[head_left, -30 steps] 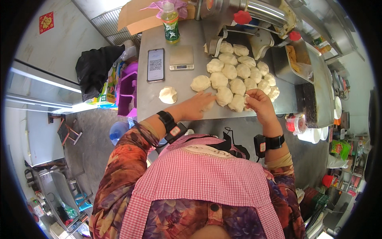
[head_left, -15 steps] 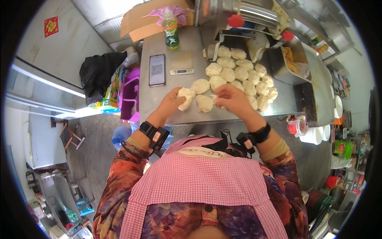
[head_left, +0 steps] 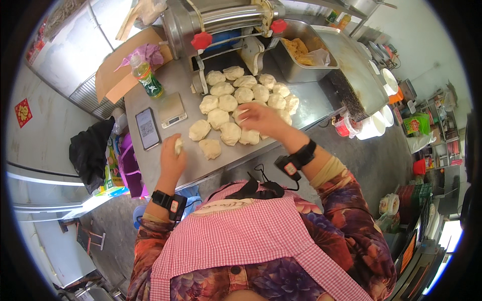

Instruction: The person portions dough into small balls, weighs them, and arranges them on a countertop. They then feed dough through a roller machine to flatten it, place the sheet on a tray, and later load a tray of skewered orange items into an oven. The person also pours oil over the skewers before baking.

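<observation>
Several pale, flattened dough balls lie close together on the steel table. One dough ball sits nearest the table's front edge, left of the cluster. My left hand is left of it, closed around a dough piece that shows only in part between thumb and fingers. Over the middle of the cluster, my right hand has its fingers bent and drawn together against the dough. Whatever its fingertips grip is hidden.
A dough roller machine with red knobs stands behind the dough. To its right is a steel container of yellowish food. At the left lie a phone and a small scale, near a green-labelled bottle and a cardboard box.
The view has swung, so the table appears turned. My right hand has gone from beside the front dough ball to over the cluster. My left hand, still holding dough, is farther from that ball.
</observation>
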`<state>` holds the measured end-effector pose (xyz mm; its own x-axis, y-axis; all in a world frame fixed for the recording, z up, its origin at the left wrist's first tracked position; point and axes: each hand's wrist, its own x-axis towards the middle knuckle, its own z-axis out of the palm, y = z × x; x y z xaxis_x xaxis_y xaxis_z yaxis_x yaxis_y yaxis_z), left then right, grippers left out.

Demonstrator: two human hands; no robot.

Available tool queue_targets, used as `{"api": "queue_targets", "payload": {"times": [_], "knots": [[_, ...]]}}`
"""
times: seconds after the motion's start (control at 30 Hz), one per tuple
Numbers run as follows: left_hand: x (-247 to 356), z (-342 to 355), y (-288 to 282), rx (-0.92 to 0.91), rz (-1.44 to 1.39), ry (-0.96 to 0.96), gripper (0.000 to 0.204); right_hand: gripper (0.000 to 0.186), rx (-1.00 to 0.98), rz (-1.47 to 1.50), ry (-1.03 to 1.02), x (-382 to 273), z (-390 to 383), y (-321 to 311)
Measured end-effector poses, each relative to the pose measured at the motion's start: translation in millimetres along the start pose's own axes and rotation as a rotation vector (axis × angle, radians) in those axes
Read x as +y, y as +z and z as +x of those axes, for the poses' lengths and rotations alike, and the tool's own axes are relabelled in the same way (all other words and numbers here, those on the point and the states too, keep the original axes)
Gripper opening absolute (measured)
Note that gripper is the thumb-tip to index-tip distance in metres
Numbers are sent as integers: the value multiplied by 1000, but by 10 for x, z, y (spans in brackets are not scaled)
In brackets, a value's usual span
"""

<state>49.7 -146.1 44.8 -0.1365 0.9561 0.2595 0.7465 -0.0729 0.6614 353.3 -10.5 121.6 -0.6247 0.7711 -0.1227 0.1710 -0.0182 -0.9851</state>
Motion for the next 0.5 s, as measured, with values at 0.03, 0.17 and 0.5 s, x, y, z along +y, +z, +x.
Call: {"api": "queue_targets", "payload": {"times": [0.03, 0.17, 0.5], "knots": [[-87, -55, 13, -91, 137, 6, 62, 45, 144, -65, 27, 53, -41, -254], [-323, -248, 112, -250, 402, -34, 75, 38, 546, -236, 15, 385, -264, -1133], [482, 186, 442, 19, -67, -132, 48, 44, 262, -1056, -344, 1315, -133, -1720]]}}
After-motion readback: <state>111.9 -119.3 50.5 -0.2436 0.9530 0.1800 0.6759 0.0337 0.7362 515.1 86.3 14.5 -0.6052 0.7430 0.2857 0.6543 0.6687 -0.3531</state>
